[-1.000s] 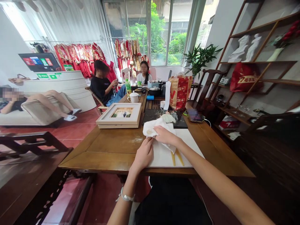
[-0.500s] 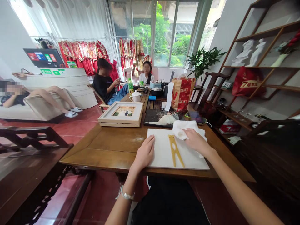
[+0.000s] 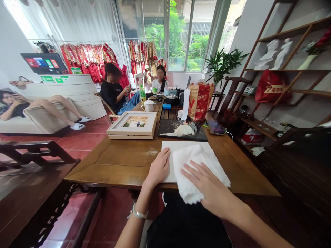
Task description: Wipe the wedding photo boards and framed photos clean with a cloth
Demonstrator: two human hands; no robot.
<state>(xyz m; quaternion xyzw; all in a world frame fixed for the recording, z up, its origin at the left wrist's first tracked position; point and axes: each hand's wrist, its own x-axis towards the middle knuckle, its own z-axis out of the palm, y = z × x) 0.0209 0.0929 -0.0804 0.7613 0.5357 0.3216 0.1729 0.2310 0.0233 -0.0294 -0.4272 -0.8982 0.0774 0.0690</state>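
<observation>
A white rectangular board [image 3: 168,176] lies near the front edge of the wooden table. My left hand [image 3: 158,167] rests along its left edge, fingers stretched out and close together. Spread over much of the board is a white cloth [image 3: 188,155], whose lower part hangs past the table's front edge. My right hand [image 3: 207,182] presses flat on this cloth with its fingers apart; the thumb is hidden. No part of the yellow forked piece shows now, as cloth and hand cover its former place.
Beyond the board lie a dark panel with a white relief [image 3: 183,131] and stacked picture frames [image 3: 112,131]. A phone [image 3: 217,129] with a cable is at the right. Farther back stand a lidded mug [image 3: 148,105] and a paper bag [image 3: 201,101]. Several people sit or lie beyond.
My right hand has brought the cloth from the board's far right corner toward me, and its fingers have spread flat. The cloth now covers the yellow piece. My left hand has stayed put.
</observation>
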